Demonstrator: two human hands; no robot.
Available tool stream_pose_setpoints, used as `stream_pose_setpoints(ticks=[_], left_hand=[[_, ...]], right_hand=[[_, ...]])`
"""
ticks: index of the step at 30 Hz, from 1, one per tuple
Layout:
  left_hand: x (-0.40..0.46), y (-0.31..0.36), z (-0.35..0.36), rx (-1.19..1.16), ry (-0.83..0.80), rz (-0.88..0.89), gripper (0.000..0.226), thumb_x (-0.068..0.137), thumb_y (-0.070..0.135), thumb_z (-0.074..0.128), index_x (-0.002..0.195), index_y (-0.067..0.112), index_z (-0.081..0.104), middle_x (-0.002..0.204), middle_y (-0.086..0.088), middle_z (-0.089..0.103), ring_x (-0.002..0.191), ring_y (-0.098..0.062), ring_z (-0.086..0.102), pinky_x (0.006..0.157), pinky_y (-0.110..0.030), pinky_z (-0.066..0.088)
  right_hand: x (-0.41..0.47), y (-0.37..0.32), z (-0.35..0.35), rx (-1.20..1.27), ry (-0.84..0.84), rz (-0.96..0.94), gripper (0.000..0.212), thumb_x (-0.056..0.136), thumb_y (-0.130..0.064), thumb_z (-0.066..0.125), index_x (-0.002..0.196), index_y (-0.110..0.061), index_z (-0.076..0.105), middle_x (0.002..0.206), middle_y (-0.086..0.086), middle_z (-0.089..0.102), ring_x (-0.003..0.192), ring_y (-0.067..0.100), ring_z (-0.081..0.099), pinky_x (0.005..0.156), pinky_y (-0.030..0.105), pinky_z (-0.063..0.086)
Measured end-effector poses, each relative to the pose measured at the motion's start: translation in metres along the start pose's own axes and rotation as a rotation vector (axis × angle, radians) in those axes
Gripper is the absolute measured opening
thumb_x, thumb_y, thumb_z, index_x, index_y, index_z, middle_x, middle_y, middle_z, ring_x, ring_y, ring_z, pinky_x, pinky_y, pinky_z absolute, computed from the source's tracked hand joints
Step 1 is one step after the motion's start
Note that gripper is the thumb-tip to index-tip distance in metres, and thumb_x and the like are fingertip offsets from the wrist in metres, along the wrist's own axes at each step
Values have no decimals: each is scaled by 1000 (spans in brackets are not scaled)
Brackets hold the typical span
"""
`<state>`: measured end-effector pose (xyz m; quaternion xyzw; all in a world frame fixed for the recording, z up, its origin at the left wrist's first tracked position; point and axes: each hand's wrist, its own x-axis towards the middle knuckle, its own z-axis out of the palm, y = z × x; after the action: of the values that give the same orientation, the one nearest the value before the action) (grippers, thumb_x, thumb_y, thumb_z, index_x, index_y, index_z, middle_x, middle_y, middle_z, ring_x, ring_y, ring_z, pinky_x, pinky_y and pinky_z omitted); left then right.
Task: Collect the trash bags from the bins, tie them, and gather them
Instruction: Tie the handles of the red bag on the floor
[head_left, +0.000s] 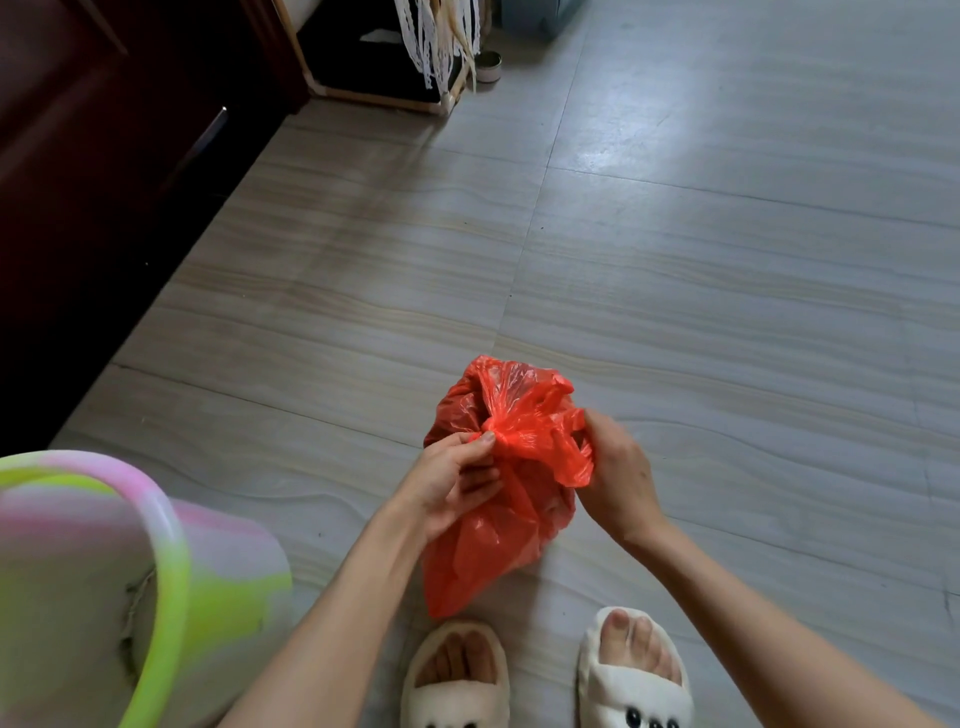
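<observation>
red bag (498, 525) held up over the tile floor (727, 260), just in front of my slippers (636, 675) | L hand (452, 483) pinching the gathered neck | R hand (618, 478) gripping a loose flap | pink/green bin (171, 561) near, to my left

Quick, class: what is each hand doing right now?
Left hand: pinches the gathered neck of the red plastic trash bag.
Right hand: grips the bag's loose flap.
</observation>
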<state>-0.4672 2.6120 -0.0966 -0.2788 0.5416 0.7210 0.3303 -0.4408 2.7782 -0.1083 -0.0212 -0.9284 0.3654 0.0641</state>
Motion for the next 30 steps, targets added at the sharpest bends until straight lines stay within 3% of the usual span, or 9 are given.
stream_pose_setpoints(ticks=[3, 6, 11, 15, 18, 22, 26, 28, 30], left_hand=[[2, -6, 1, 675, 134, 357, 30, 93, 27, 52, 65, 17, 44, 59, 1, 44, 52, -15, 47, 57, -29, 42], [-4, -9, 0, 1127, 207, 578, 39, 94, 40, 44, 59, 23, 37, 64, -1, 53, 73, -26, 53, 64, -34, 36], [1, -14, -26, 1111, 205, 547, 40, 90, 45, 46, 54, 29, 43, 59, -6, 52, 78, -34, 57, 60, -35, 33], [12, -20, -35, 1084, 256, 480, 44, 91, 41, 50, 51, 25, 41, 51, 2, 44, 75, -33, 58, 58, -32, 33], [17, -13, -29, 1160, 330, 459, 41, 91, 42, 48, 56, 24, 43, 59, 2, 53, 77, -28, 59, 62, -33, 37], [20, -3, -19, 1142, 437, 425, 28, 90, 39, 52, 73, 20, 63, 75, 6, 52, 86, -23, 57, 72, -29, 39], [11, 16, -2, 502, 500, 256, 12, 88, 13, 59, 85, 6, 69, 109, -6, 50, 106, -19, 47, 99, -30, 35], [-6, 33, 8, 206, 378, 135, 14, 89, 10, 55, 80, 10, 66, 99, -10, 59, 90, -17, 56, 86, -33, 44], [-27, 55, 17, 191, 279, 73, 18, 91, 11, 52, 82, 11, 67, 87, -9, 63, 78, -16, 57, 73, -29, 45]], right_hand=[[2, -7, -5, 128, -7, 138, 63, 67, -54, 30, 93, -8, 64, 76, 21, 68, 71, 41, 60, 56, 31, 35], [11, -10, -8, 305, -14, 419, 40, 68, -52, 25, 56, -21, 48, 54, 0, 52, 54, 20, 48, 49, 28, 31], [27, 25, -9, 431, 45, 824, 35, 85, 0, 45, 52, -12, 46, 53, 11, 46, 55, 24, 43, 57, 34, 33], [37, 38, -1, 601, 83, 943, 34, 89, -8, 50, 55, -8, 45, 50, 8, 42, 34, 16, 38, 40, 20, 29], [47, 44, 5, 624, 102, 982, 31, 86, -2, 47, 55, -8, 46, 52, 9, 41, 42, 18, 36, 44, 23, 28], [48, 24, -2, 391, 66, 632, 20, 72, -7, 40, 82, -7, 58, 73, 6, 58, 68, 24, 51, 68, 32, 40], [24, -7, -5, -53, -357, -124, 69, 61, -24, 43, 130, -27, 43, 137, 10, 45, 123, 20, 37, 97, 30, 37], [20, -23, -14, -146, -655, -126, 78, 65, -33, 38, 142, -35, 23, 154, 3, 20, 137, 23, 24, 103, 36, 36], [25, -36, -29, -187, -740, -34, 87, 66, -36, 40, 146, -33, 6, 154, 1, 20, 134, 29, 31, 99, 40, 41]])
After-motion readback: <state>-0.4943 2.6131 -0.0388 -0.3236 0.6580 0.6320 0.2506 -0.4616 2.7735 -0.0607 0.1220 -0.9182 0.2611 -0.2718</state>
